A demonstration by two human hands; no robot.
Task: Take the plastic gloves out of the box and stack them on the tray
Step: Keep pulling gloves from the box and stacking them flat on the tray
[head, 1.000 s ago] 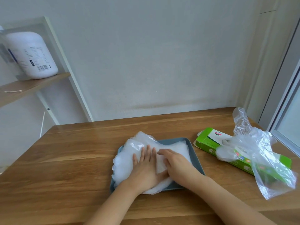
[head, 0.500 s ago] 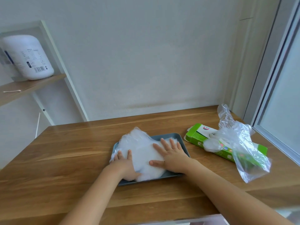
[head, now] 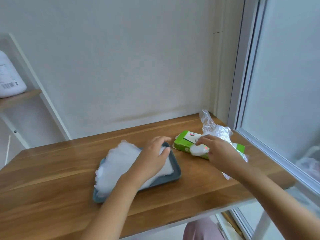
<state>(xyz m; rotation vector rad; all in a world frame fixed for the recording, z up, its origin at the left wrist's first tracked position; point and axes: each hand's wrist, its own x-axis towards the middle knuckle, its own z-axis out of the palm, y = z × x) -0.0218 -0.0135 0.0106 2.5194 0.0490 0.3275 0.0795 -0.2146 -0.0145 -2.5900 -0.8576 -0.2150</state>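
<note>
A grey-blue tray [head: 174, 179] lies on the wooden table with a stack of cloudy plastic gloves [head: 117, 163] on it, overhanging its left end. My left hand [head: 152, 158] rests on the right part of the stack with relaxed fingers. To the right of the tray lies the green glove box [head: 181, 144]. A white tuft of gloves [head: 199, 150] sticks out of the box's top. My right hand [head: 220, 153] is at the box, its fingers and thumb curled round that tuft.
Crumpled clear plastic wrap [head: 213, 129] lies over and behind the box, near the window frame [head: 259, 144] at the table's right edge. A white bottle [head: 8, 80] stands on a shelf at the far left. The wall runs along the table's back.
My right hand left the stack and moved right to the box, closing on the glove tuft. My left hand slid to the stack's right end. The view swung right.
</note>
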